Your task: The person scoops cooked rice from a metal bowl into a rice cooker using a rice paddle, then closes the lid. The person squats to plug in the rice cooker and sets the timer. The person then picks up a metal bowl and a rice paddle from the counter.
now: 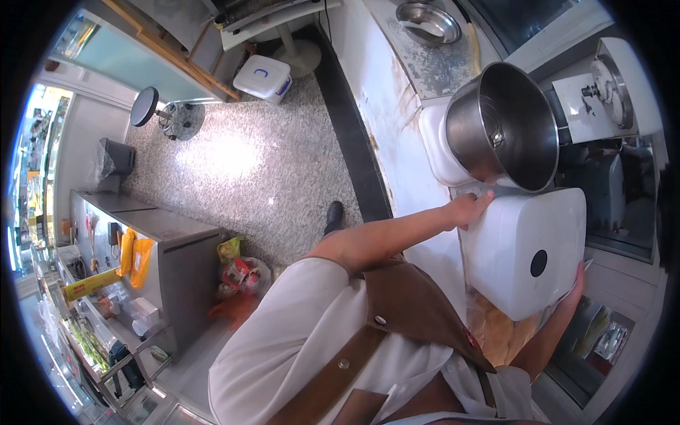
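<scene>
A white plastic box (499, 244) with rounded corners and a black round spot stands on the counter at the right, held between both my hands. My left hand (474, 209) grips its near upper corner, thumb along the edge, close under a large steel mixing bowl (465, 133). On the box's far lower side lies my right hand (578, 284), its fingers partly hidden. A wire whisk (496, 135) shows inside the bowl. The bowl rests against a white plastic container (433, 146).
A steel basin (451, 29) with a white scoop sits farther along the counter. Bread-like brown food in clear plastic (486, 321) lies beside the box. On the floor are a round stool (144, 106), a lidded white bin (263, 77) and bagged items (252, 276) by a steel cabinet (186, 287).
</scene>
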Available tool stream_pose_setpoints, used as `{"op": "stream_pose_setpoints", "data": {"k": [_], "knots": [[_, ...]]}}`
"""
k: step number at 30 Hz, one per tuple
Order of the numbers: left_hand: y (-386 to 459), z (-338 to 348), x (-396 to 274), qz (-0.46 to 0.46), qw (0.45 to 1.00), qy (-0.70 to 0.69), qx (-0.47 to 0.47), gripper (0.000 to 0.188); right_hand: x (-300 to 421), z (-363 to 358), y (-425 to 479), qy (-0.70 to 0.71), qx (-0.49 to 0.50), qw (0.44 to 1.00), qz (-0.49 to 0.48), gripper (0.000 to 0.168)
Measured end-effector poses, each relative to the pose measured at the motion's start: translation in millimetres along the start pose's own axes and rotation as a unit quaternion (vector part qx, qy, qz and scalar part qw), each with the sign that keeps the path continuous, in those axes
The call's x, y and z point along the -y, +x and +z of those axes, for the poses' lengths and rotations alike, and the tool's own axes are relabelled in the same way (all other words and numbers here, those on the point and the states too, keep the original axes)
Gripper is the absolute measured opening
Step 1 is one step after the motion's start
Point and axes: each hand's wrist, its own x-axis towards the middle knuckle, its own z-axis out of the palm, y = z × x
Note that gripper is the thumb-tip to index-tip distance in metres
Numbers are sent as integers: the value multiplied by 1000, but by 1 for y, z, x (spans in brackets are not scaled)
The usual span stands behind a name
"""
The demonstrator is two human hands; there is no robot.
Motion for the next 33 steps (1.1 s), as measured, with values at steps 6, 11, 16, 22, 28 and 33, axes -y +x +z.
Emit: {"op": "stream_pose_setpoints", "data": {"k": [6,11,16,22,28,33], "knots": [[-2,-2,-8,-16,999,24,-13,101,2,28,-15,46,8,999,6,60],[5,-3,3,-3,1000,4,-26,96,-8,-3,12,45,61,996,-41,56],[-10,-3,1,7,999,-23,-27,94,-5,21,-3,46,36,998,-33,55],[-41,-4,13,8,999,-43,-25,88,-10,21,-4,48,35,998,-21,52],[-58,-12,43,-4,997,-71,-19,80,1,61,-17,50,42,998,21,48],[-67,-15,27,-27,993,-116,6,65,-12,45,-1,49,-2,999,-3,41]]}}
